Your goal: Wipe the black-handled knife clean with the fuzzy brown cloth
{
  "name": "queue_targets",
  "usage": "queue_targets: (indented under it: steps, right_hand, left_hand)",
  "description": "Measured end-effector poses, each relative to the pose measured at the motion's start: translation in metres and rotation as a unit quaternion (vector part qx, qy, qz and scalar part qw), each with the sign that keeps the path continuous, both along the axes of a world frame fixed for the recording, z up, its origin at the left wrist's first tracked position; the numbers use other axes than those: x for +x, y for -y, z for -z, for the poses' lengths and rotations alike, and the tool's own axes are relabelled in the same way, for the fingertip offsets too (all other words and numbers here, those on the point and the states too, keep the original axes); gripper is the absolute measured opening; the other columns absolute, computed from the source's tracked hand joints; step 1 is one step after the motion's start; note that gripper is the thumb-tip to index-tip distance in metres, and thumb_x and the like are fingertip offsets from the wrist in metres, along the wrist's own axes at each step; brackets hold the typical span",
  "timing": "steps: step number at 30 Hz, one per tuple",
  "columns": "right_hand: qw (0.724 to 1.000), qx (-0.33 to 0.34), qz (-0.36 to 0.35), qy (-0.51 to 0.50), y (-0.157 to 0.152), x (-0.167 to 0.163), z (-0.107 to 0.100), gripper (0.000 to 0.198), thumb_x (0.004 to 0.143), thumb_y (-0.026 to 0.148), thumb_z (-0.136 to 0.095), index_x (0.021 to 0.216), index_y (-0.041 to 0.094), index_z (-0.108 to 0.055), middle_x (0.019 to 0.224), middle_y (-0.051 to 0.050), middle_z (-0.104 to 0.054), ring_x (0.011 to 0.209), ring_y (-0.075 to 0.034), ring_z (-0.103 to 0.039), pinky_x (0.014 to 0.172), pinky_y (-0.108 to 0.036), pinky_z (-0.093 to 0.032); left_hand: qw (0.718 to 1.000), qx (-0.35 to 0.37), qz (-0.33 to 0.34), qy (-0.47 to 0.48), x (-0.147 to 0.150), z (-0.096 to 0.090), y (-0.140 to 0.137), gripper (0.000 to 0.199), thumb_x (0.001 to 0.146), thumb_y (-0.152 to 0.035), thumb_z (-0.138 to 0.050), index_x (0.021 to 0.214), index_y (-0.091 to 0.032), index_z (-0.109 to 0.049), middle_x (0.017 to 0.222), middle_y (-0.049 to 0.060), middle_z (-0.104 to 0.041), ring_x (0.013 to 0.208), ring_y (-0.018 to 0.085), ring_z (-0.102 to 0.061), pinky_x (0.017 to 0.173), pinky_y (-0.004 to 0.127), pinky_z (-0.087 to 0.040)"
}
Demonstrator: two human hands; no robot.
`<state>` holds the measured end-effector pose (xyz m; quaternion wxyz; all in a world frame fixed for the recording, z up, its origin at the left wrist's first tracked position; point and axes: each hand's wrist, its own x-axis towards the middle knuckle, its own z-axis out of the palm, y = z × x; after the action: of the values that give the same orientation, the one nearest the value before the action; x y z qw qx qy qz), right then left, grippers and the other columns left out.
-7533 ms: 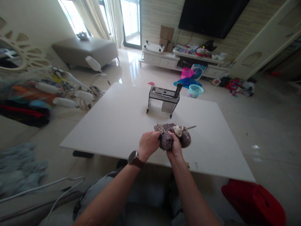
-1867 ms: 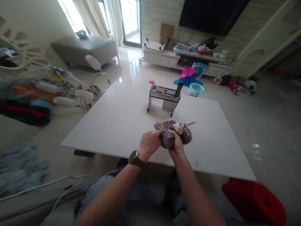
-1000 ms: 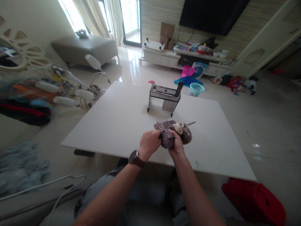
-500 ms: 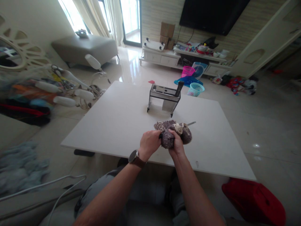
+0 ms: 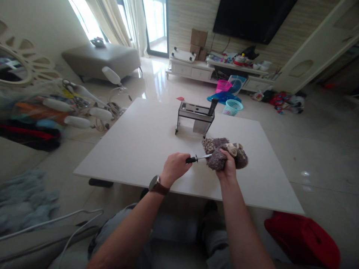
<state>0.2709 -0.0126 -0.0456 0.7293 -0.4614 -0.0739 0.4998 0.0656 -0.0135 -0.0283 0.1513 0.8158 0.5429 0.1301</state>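
Note:
My left hand [image 5: 177, 168], with a watch on its wrist, is closed round the black handle of a honing steel [image 5: 202, 157]. The thin metal shaft runs right into a bunched brown and cream cloth [image 5: 217, 158], which hides its far part. My right hand [image 5: 228, 166] is wrapped round this fluffy cloth and presses it about the shaft. Both hands are above the white table [image 5: 134, 145]. Just beyond them stands a knife block [image 5: 196, 108] with clear sides, where a knife with a dark handle [image 5: 213, 107] is slotted at the right end.
The table's front edge runs below my forearms. A red stool or bag [image 5: 303, 239] is at the lower right. Beyond the table are a turquoise basket [image 5: 232, 107] and a pink basket [image 5: 223, 86] on the floor. A lamp with white shades [image 5: 101, 114] is at the left.
The cloth in my right hand has moved right along the honing steel, away from my left hand. The shaft near the handle now shows, and the tip no longer sticks out.

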Motion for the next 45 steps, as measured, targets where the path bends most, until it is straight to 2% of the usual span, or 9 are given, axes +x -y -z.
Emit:
queue_targets:
  steps: [4, 7, 10, 14, 19, 30, 38, 45]
  right_hand:
    - [0.998, 0.033, 0.057, 0.006, -0.001, 0.033, -0.008, 0.032, 0.071, 0.018, -0.070, 0.103, 0.020, -0.069, 0.095, 0.000, -0.077, 0.086, -0.017, -0.073, 0.079, -0.032, -0.062]
    - [0.997, 0.032, 0.074, 0.005, 0.000, 0.037, -0.006, 0.031, 0.073, 0.020, -0.069, 0.103, 0.021, -0.069, 0.097, 0.001, -0.077, 0.089, -0.016, -0.073, 0.079, -0.031, -0.062]
    - [0.999, 0.016, 0.037, -0.003, 0.002, 0.019, -0.003, 0.030, 0.072, 0.021, -0.072, 0.102, 0.020, -0.070, 0.095, 0.001, -0.077, 0.087, -0.016, -0.073, 0.078, -0.030, -0.062]
    - [0.999, -0.021, -0.036, 0.009, 0.007, -0.027, 0.006, 0.035, 0.065, 0.021, -0.081, 0.099, 0.018, -0.071, 0.096, 0.000, -0.078, 0.081, -0.015, -0.072, 0.076, -0.029, -0.061]
    - [0.998, -0.028, -0.060, 0.025, 0.012, -0.068, 0.015, 0.040, 0.061, 0.020, -0.086, 0.098, 0.016, -0.073, 0.100, -0.002, -0.078, 0.089, -0.017, -0.072, 0.081, -0.028, -0.061]
    - [0.997, -0.063, -0.042, -0.021, 0.019, -0.063, 0.021, 0.044, 0.062, 0.023, -0.083, 0.104, 0.015, -0.072, 0.097, -0.002, -0.078, 0.082, -0.015, -0.073, 0.078, -0.026, -0.061]
    - [0.998, -0.053, -0.040, -0.011, 0.016, -0.062, 0.030, 0.044, 0.063, 0.025, -0.082, 0.105, 0.017, -0.070, 0.096, 0.001, -0.078, 0.083, -0.014, -0.073, 0.081, -0.025, -0.061]
    - [0.998, -0.060, -0.021, -0.020, 0.016, -0.067, 0.028, 0.041, 0.062, 0.023, -0.082, 0.102, 0.017, -0.072, 0.095, 0.000, -0.078, 0.082, -0.016, -0.074, 0.077, -0.027, -0.062]
  left_hand:
    - [1.000, 0.004, 0.015, 0.003, -0.009, -0.004, -0.003, 0.017, 0.089, -0.029, -0.058, 0.084, -0.025, -0.074, 0.084, 0.007, -0.074, 0.083, 0.022, -0.068, 0.068, 0.030, -0.038]
    - [1.000, 0.013, 0.017, -0.003, -0.011, -0.005, -0.003, 0.018, 0.090, -0.029, -0.057, 0.083, -0.024, -0.073, 0.084, 0.006, -0.075, 0.081, 0.022, -0.068, 0.066, 0.030, -0.037]
    - [1.000, 0.017, 0.006, -0.011, -0.008, -0.004, -0.002, 0.019, 0.091, -0.029, -0.056, 0.082, -0.024, -0.072, 0.085, 0.007, -0.075, 0.081, 0.022, -0.068, 0.066, 0.031, -0.037]
    - [1.000, 0.006, -0.006, -0.010, 0.000, -0.003, 0.000, 0.018, 0.092, -0.029, -0.056, 0.086, -0.023, -0.072, 0.090, 0.007, -0.076, 0.085, 0.022, -0.069, 0.069, 0.031, -0.039]
    - [0.999, -0.002, -0.033, -0.005, 0.007, -0.001, 0.002, 0.017, 0.090, -0.023, -0.055, 0.087, -0.024, -0.072, 0.091, 0.007, -0.076, 0.085, 0.022, -0.070, 0.071, 0.031, -0.041]
    - [1.000, -0.001, 0.003, -0.010, 0.013, 0.001, 0.007, 0.018, 0.091, -0.025, -0.056, 0.086, -0.022, -0.073, 0.091, 0.008, -0.076, 0.085, 0.023, -0.071, 0.071, 0.031, -0.044]
    - [1.000, -0.012, 0.003, -0.008, 0.015, 0.001, 0.007, 0.019, 0.091, -0.023, -0.055, 0.090, -0.022, -0.074, 0.093, 0.009, -0.076, 0.086, 0.023, -0.071, 0.076, 0.032, -0.047]
    - [1.000, -0.006, 0.002, -0.011, 0.014, 0.004, 0.008, 0.019, 0.091, -0.022, -0.054, 0.088, -0.022, -0.073, 0.092, 0.009, -0.076, 0.084, 0.023, -0.071, 0.075, 0.032, -0.047]
